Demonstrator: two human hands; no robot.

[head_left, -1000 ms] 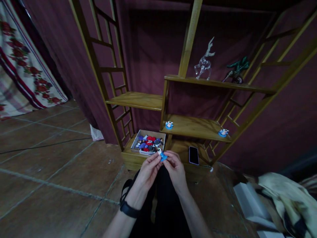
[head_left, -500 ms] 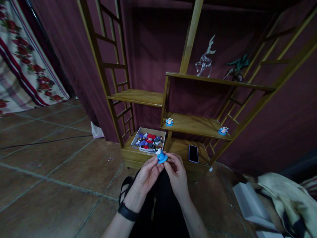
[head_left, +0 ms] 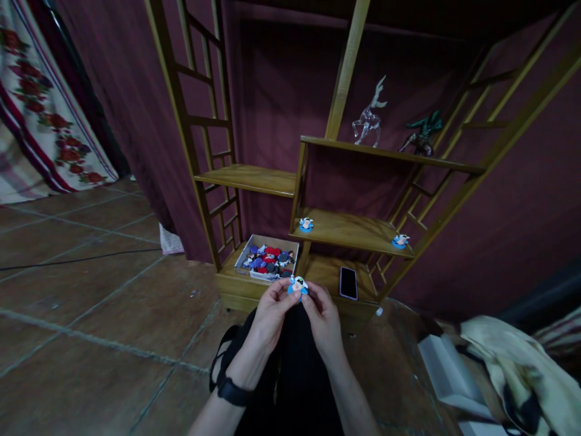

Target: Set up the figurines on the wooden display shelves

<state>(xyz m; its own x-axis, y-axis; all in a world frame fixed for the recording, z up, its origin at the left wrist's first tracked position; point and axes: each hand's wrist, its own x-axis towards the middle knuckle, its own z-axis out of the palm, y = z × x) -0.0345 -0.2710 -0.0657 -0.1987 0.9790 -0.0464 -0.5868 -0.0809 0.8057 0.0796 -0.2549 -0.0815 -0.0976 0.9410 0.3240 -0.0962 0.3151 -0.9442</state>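
Between my two hands, above my knees, is a small blue and white figurine [head_left: 298, 287] on a blue base. My left hand [head_left: 271, 309] grips it from the left with thumb and fingers, and my right hand [head_left: 323, 310] pinches it from the right. Just behind them, an open cardboard box [head_left: 239, 264] holds several small figures in red, purple and dark colours. Two similar blue and white figurines stand on the low right shelf [head_left: 349, 229]: one figurine [head_left: 306, 224] at its left end, another figurine [head_left: 400, 241] at its right end.
A phone [head_left: 348, 283] lies on the bottom board of the wooden rack. Higher up stand a clear deer ornament [head_left: 368, 118] and a dark green statuette [head_left: 423, 133]. On the floor at right are a pale box [head_left: 449, 369] and crumpled cloth [head_left: 512, 351]. A cable [head_left: 82, 259] crosses the tiles at left.
The figurine has been turned in my hands, so its white and pale side now faces me instead of its blue side. My view has shifted slightly to the right.
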